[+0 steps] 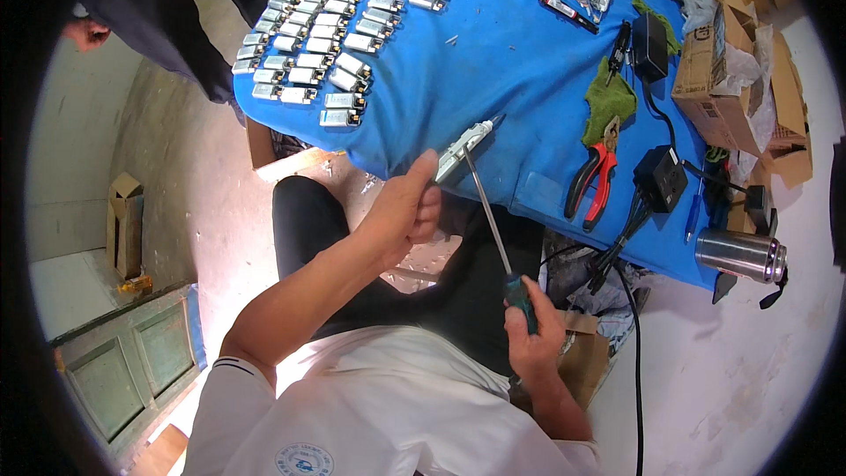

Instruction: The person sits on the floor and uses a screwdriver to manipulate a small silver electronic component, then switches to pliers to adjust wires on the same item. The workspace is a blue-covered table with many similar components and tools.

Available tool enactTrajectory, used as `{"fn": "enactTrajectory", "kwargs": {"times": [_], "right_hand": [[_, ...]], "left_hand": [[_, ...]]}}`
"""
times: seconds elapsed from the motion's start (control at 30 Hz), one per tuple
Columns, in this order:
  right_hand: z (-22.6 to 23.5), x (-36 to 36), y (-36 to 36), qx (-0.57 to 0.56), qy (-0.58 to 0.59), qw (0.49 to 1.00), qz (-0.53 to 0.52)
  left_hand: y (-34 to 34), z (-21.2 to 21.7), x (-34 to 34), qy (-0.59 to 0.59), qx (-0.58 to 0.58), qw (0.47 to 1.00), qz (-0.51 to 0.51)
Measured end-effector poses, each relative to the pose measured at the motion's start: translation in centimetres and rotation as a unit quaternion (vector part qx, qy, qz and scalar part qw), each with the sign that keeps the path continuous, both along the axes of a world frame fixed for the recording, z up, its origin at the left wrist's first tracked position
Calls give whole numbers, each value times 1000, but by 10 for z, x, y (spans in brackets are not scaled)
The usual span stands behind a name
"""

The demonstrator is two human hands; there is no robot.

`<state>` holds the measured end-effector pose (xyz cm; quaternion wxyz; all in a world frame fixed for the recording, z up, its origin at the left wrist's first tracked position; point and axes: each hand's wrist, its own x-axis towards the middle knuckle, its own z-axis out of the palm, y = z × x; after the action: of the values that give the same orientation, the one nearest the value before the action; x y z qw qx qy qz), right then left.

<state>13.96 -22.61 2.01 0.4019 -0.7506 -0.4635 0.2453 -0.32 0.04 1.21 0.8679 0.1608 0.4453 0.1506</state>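
Observation:
My left hand (407, 211) is closed around the lower end of a slim white pen-shaped device (460, 152). The device has a dark pointed tip and is tilted up and to the right, over the near edge of the blue-covered table (511, 101). In my right hand (538, 335) is a screwdriver (492, 225) with a dark green handle and a long metal shaft. Its blade end meets the side of the device near the tip; whether it is pushed into a gap cannot be told. My right fingers wrap round the handle.
Many small silver block-shaped parts (324, 33) lie in rows at the far left. On the right are red-and-black pliers (596, 178), a green cloth (608, 106), black power adapters (661, 178), a steel flask (740, 254) and cardboard boxes (718, 79). A person's dark-trousered leg (167, 9) stands at the upper left.

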Motion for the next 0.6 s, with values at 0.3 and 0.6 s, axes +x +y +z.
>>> {"fn": "enactTrajectory", "kwargs": {"times": [0.3,0.6], "right_hand": [[2,-13,-13,-34,62,996,-48],[-14,-27,-43,152,49,983,-91]], "left_hand": [[-6,0,0,-9,-11,1000,12],[-8,-24,10,-11,18,999,50]]}}
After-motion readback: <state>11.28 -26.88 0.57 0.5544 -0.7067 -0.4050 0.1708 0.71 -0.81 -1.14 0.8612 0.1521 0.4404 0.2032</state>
